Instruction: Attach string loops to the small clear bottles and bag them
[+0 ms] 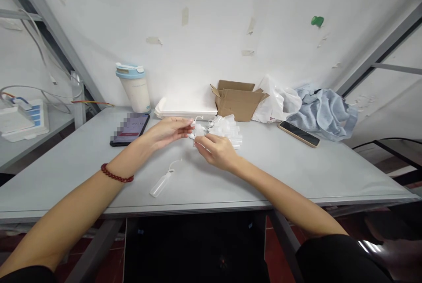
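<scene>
My left hand (169, 131) reaches in from the left, its fingers closing at the tips on a small clear plastic bottle (198, 128) with a curved white cap strap. Right beside it, my right hand (216, 150) is pinched, palm down, and its fingers hide whatever is between them. Behind and to the right of the hands lies a pile of clear plastic bottles (231, 128), partly covered by my right hand. A single clear bottle (161, 185) with a thin strapped cap lies on its side nearer the table's front edge.
On the grey table (296, 177) stand a cup with a blue lid (135, 89), a white tray (186, 109) and an open cardboard box (239, 103). Phones lie left (132, 129) and right (298, 133). A plastic bag (275, 100) and blue cloth (323, 111) sit at back right.
</scene>
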Available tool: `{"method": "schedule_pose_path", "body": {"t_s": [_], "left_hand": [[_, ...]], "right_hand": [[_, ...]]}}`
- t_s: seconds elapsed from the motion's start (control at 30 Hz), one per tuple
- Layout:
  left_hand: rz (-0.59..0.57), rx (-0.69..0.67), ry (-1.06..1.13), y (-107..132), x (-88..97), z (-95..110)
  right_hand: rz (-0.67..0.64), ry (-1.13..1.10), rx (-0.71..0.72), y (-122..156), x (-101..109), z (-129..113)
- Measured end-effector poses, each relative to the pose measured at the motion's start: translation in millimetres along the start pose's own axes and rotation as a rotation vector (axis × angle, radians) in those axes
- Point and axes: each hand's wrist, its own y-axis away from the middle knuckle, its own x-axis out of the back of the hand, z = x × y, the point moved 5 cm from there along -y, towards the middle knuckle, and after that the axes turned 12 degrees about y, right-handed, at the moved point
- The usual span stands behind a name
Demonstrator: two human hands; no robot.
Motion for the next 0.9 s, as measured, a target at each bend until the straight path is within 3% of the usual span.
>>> {"method": "schedule_pose_path", "body": {"t_s": [0.1, 0.23, 0.33, 0.63, 0.9], "left_hand": [[-0.105, 0.02, 0.014, 2, -9.6, -2], [-0.182, -0.007, 0.021, 6, -16.4, 0], [-0.202, -0.053, -0.037, 8, -17.5, 3], [-0.188, -0.185, -0.297, 8, -16.7, 9], [-0.227, -0.16, -0.089, 7, -19.5, 5]], "right_hand": [[0.017, -0.115, 0.022, 0, 0, -2], [0.028, -0.427, -0.038, -1, 2, 0], [-0.007, -0.646, -0.138, -2, 3, 3], [-0.077, -1.007, -0.324, -1, 0, 9], [-0.209, -1.615, -0.555, -7, -6, 16]]}}
